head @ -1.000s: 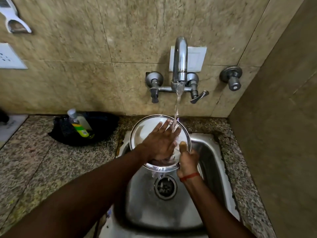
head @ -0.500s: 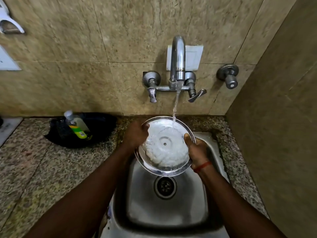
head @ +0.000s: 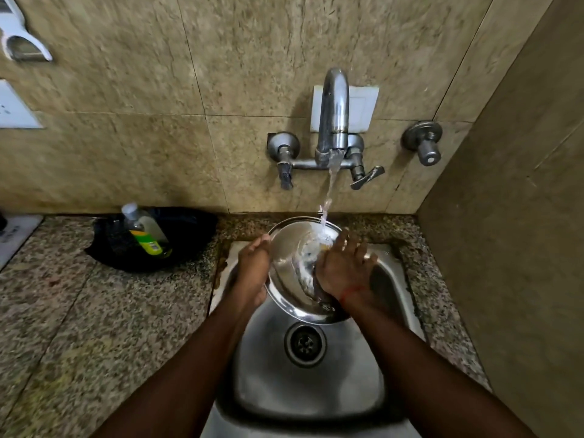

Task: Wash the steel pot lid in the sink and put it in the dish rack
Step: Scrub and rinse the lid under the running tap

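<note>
The round steel pot lid (head: 289, 273) is held tilted over the steel sink (head: 392, 279), under running water from the wall tap (head: 333, 121). My left hand (head: 254, 267) grips the lid's left rim. My right hand (head: 343, 268) lies flat on the lid's right part with fingers spread, covering that side. Water lands on the lid's upper part and runs down it. The dish rack is not in view.
A black pan (head: 189, 235) holding a tilted dish soap bottle (head: 143, 230) sits on the granite counter (head: 94, 311) left of the sink. The sink drain (head: 305, 343) lies below the lid. A tiled side wall (head: 521, 216) closes the right.
The foam on the lid has been rinsed off. My right hand moved from gripping the right rim onto the lid's face; my left hand slid down the left rim.
</note>
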